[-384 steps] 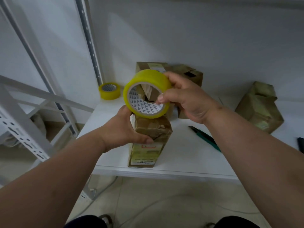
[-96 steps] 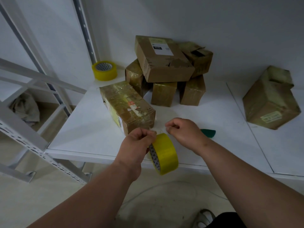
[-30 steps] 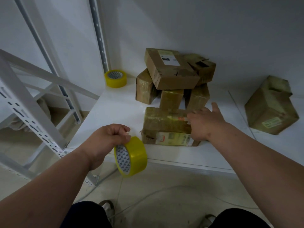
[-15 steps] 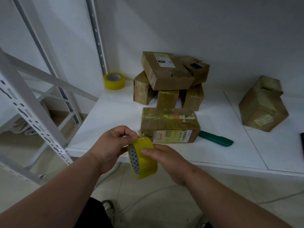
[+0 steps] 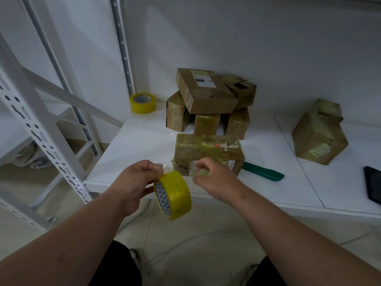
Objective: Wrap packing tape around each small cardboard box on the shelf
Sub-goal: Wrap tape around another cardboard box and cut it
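Left hand [image 5: 137, 183] pinches the yellow tape roll [image 5: 172, 195]; the blurred right hand [image 5: 214, 178] seems to pinch its free end. The taped cardboard box [image 5: 208, 152] lies just beyond both grips on the shelf [image 5: 140, 145], long axis crosswise, right hand nearer.

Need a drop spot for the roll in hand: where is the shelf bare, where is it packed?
Bare: the left front of the shelf, between the spare tape roll and the nearest box; also the strip between the green cutter and the lone box. Crowded: the back centre, where the stacked boxes sit, and the dark object at the right edge.
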Tool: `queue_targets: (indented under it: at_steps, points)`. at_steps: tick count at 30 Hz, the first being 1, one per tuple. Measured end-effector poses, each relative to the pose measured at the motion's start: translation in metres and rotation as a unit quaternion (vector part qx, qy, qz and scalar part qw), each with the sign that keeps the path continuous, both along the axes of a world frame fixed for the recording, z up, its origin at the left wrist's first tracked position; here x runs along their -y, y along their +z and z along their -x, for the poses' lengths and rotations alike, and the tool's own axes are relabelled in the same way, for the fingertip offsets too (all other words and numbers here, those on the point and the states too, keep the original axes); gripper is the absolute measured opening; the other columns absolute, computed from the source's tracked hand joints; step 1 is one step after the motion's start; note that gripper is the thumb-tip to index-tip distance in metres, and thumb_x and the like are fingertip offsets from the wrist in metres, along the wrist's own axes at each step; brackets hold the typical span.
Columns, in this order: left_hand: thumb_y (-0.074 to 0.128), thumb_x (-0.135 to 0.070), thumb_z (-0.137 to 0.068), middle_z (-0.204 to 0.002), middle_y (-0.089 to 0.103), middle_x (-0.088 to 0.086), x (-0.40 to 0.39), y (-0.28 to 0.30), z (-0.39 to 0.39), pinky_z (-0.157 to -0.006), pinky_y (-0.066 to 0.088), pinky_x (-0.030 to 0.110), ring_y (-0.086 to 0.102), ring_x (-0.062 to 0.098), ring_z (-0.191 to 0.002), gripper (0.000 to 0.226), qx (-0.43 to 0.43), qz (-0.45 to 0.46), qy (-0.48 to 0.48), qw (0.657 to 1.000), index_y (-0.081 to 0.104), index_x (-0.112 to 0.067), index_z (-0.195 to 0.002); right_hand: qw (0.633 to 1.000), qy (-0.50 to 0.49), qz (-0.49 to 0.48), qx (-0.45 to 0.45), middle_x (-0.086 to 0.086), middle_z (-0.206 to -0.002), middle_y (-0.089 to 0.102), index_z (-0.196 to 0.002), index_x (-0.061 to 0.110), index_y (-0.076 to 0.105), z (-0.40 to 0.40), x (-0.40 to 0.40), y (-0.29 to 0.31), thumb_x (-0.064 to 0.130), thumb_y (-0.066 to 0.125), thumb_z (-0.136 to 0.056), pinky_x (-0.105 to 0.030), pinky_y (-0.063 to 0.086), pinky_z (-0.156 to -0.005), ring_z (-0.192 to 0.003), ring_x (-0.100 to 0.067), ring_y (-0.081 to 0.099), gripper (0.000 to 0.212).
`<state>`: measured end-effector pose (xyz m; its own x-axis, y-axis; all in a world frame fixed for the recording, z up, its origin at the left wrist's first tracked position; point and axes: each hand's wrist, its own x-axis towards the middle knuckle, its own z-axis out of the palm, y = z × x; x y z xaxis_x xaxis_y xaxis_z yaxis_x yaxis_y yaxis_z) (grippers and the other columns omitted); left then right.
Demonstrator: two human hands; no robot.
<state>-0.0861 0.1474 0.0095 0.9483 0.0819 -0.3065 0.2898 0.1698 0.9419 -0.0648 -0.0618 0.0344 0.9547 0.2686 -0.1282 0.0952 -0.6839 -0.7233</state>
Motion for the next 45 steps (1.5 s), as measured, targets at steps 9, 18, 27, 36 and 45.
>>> queue_targets:
  at_steps: [9, 18, 27, 36, 45]
  points:
    - [0.066, -0.001, -0.085, -0.139, 0.046, -0.009, 0.016, -0.011, -0.027, -0.08, 0.05, 0.029, 0.054, 0.013, -0.116, 0.018, -0.046, -0.06, -0.094, 0.993, 0.065, -0.011, -0.07, 0.935, -0.032, 0.348, 0.064, 0.003, -0.162, -0.011, -0.149, 0.044, 0.012, -0.073, 0.041, -0.02, 0.052, 0.06, -0.082, -0.058, 0.0, -0.116, -0.147, -0.032, -0.01, 0.082]
    - [0.067, 0.0, -0.084, -0.122, 0.061, -0.015, 0.015, -0.011, -0.045, -0.083, 0.051, 0.033, 0.065, 0.015, -0.102, 0.023, -0.046, -0.031, -0.073, 0.996, 0.061, -0.011, -0.065, 0.962, -0.032, 0.243, 0.119, 0.005, -0.15, 0.038, -0.141, 0.041, 0.041, -0.093, 0.055, -0.015, 0.071, 0.056, -0.078, -0.043, 0.036, -0.102, -0.129, -0.033, 0.032, 0.071]
    - [0.067, -0.006, -0.075, -0.112, 0.072, 0.001, -0.002, 0.032, -0.04, -0.078, 0.048, 0.032, 0.065, 0.021, -0.101, 0.013, -0.013, 0.001, -0.1, 0.995, 0.055, -0.011, -0.072, 0.967, -0.146, 0.161, 0.13, 0.006, -0.109, 0.053, -0.115, 0.026, 0.058, -0.116, 0.066, 0.024, 0.091, 0.055, -0.051, -0.027, 0.035, -0.059, -0.09, -0.012, 0.051, 0.092]
    - [0.068, 0.0, -0.082, -0.134, 0.057, -0.009, 0.006, 0.022, -0.025, -0.089, 0.048, 0.036, 0.058, 0.014, -0.114, 0.031, -0.03, -0.114, -0.186, 0.975, 0.065, -0.016, -0.056, 0.918, -0.082, 0.335, 0.193, -0.003, -0.13, 0.054, -0.129, 0.025, 0.053, -0.088, 0.049, -0.002, 0.055, 0.038, -0.094, -0.043, 0.039, -0.096, -0.115, -0.026, 0.051, 0.049]
    - [0.068, -0.008, -0.082, -0.121, 0.043, -0.036, 0.015, 0.023, -0.026, -0.079, 0.042, 0.013, 0.046, -0.018, -0.109, 0.016, 0.134, -0.376, -0.23, 0.888, 0.062, -0.008, -0.067, 0.909, 0.188, 0.268, 0.259, 0.006, -0.154, 0.03, -0.15, 0.032, 0.025, -0.042, 0.009, -0.01, 0.05, 0.047, -0.09, -0.046, 0.03, -0.111, -0.138, -0.021, 0.026, 0.067]
